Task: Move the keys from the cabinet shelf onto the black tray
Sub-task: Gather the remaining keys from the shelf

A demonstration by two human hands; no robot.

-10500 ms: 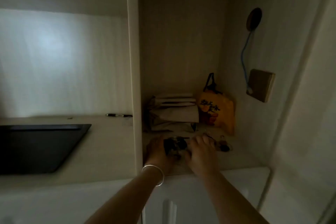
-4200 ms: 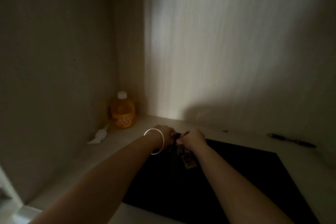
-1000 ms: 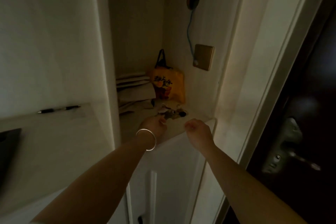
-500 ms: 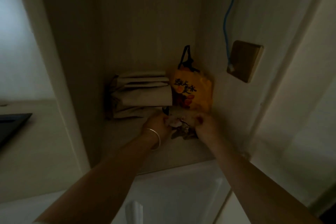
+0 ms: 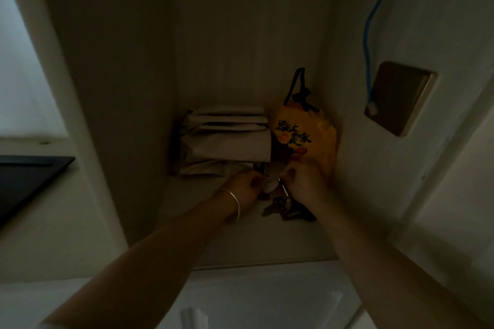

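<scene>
A dark bunch of keys (image 5: 286, 208) lies on the cabinet shelf (image 5: 240, 238) in dim light. My right hand (image 5: 304, 184) is closed over its ring and tag at the top of the bunch. My left hand (image 5: 246, 185), with a silver bangle on the wrist, pinches a pale piece at the same ring. The keys hang partly below my fingers, with their lower ends on the shelf. The black tray (image 5: 29, 176) shows at the far left, on the counter beyond the cabinet's side panel.
A stack of folded beige bags (image 5: 227, 139) and an orange bag (image 5: 304, 136) stand right behind my hands. A brass wall plate (image 5: 398, 96) with a blue cable (image 5: 370, 35) is on the right wall. A white panel (image 5: 64, 104) separates shelf and counter.
Over the last second both hands reached into the shelf and closed on the key bunch. The view has moved closer to the shelf and turned left, away from the door.
</scene>
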